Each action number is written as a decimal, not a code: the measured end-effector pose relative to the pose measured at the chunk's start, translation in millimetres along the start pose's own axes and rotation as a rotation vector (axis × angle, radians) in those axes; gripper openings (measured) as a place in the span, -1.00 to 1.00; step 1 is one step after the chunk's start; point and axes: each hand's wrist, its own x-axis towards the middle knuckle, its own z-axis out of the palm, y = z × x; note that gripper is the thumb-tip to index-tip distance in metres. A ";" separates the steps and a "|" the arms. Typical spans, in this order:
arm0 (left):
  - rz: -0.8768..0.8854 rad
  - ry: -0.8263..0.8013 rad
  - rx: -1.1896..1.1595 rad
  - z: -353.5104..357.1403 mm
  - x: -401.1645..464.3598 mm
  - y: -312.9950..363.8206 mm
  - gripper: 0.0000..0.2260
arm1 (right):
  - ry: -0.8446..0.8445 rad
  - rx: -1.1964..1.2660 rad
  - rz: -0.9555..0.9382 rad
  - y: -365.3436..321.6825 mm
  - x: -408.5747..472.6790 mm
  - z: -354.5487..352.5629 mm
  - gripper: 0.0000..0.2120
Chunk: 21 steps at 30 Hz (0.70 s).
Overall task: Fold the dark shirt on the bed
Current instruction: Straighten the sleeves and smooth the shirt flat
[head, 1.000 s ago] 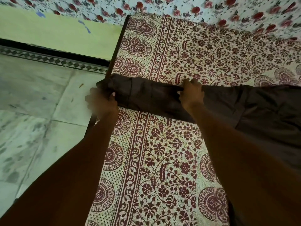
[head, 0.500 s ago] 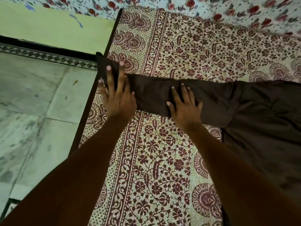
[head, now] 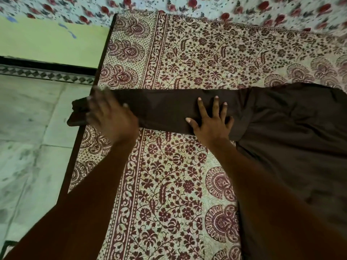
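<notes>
The left hand (head: 110,119) is smeared by motion blur — how its fingers lie on the sleeve (head: 165,111) cannot be told, and it hides the cloth beneath it near the left edge of the bed (head: 169,184). The dark shirt (head: 293,139) runs off the picture's right edge and its lower part is covered by the right forearm — its body and collar go unseen. The floral cloth (head: 244,6) along the top is blurred

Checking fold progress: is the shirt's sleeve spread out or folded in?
Spread out: the sleeve lies straight across the bedsheet, cuff past the bed edge, under both hands.
</notes>
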 end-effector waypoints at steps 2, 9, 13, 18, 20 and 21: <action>0.491 -0.241 -0.112 8.8 -25.2 26.9 -0.40 | 0.006 -0.033 -0.116 -5.9 1.3 4.2 -0.39; 0.492 -0.435 0.085 38.7 -49.4 24.2 -0.33 | 0.019 -0.062 -0.022 54.0 -2.2 -4.5 -0.46; 0.426 -0.379 0.103 23.4 -59.9 56.5 -0.35 | -0.042 -0.079 0.076 76.6 -3.6 -16.0 -0.40; 0.830 -0.440 0.128 40.0 -91.3 93.4 -0.44 | 0.027 -0.134 -0.169 99.1 -11.8 -18.5 -0.42; 0.794 -0.447 0.183 47.8 -95.6 88.4 -0.43 | 0.012 -0.068 0.054 134.5 -18.6 -20.0 -0.37; 0.780 -0.435 0.210 49.1 -98.1 87.1 -0.43 | 0.004 0.008 0.200 152.4 -23.1 -21.5 -0.33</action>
